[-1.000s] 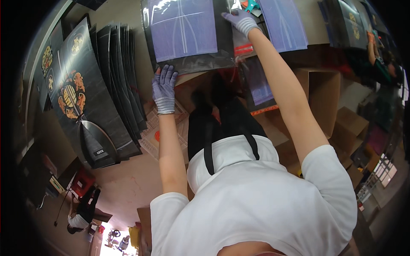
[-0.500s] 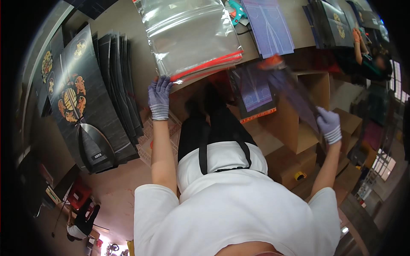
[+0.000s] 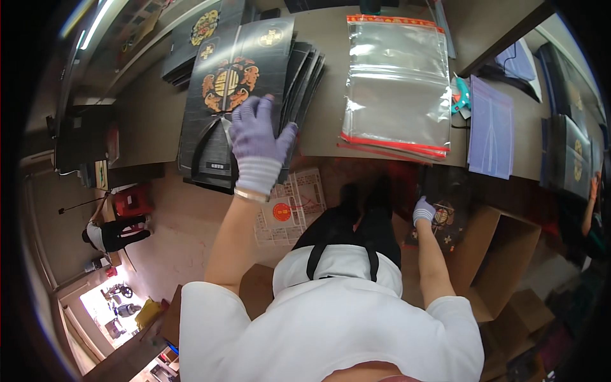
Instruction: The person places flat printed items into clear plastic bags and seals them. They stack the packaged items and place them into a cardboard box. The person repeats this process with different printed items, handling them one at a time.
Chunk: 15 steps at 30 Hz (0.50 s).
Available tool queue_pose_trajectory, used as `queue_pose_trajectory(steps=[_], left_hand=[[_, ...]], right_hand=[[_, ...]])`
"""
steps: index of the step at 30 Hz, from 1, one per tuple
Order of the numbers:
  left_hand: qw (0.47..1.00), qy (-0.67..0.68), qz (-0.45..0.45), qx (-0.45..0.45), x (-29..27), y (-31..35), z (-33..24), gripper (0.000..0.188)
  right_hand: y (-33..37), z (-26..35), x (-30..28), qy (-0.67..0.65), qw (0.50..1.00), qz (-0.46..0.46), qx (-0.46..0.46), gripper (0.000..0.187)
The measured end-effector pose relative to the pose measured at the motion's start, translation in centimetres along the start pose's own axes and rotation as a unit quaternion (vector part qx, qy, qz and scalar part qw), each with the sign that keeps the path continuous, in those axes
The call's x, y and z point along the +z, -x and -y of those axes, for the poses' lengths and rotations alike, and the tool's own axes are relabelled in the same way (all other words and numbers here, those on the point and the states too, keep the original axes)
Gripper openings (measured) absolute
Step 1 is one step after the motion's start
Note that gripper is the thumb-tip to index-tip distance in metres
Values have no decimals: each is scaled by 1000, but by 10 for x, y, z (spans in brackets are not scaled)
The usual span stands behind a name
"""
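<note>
A stack of flat black paper bags (image 3: 248, 48) with round gold-and-orange emblems and dark handles lies at the left of the table. My left hand (image 3: 259, 137), in a purple knit glove, is spread open over the top bag beside its handle. Below the table's front edge, my right hand (image 3: 423, 211), gloved alike, is closed at the left edge of a dark bag (image 3: 449, 223) with a similar emblem; its fingertips are partly hidden. Clear plastic sleeves (image 3: 398, 95) with red edges lie piled right of the black bags.
Right of the sleeves are a teal glue gun (image 3: 461, 94) and purple printed sheets (image 3: 491, 127). An open cardboard box (image 3: 484, 280) stands at lower right. A white plastic crate (image 3: 299, 204) is under the table. Other people (image 3: 114, 229) are at far left and far right.
My view has turned left. My left hand has gone from the sleeve pile to the black bags. The sleeved bag held at my right has swung down below the table, its emblem side now showing.
</note>
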<state>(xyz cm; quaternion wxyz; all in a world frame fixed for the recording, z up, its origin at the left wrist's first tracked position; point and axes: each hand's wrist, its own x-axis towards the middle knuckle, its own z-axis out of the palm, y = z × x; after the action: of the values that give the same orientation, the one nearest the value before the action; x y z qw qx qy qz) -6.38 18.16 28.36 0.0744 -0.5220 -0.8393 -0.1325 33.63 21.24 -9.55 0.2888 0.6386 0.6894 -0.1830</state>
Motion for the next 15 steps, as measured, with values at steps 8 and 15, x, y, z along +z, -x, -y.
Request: queue_pose_trajectory(steps=[8,15], left_hand=[[994,-55,-54,72,-11,36,11,41],[975,65,128,168,-56,157,-4,45]], right_hand=[[19,54,-112,-363,883,119,-272,47],[75,112,-275,-649,441,462,-413,95]])
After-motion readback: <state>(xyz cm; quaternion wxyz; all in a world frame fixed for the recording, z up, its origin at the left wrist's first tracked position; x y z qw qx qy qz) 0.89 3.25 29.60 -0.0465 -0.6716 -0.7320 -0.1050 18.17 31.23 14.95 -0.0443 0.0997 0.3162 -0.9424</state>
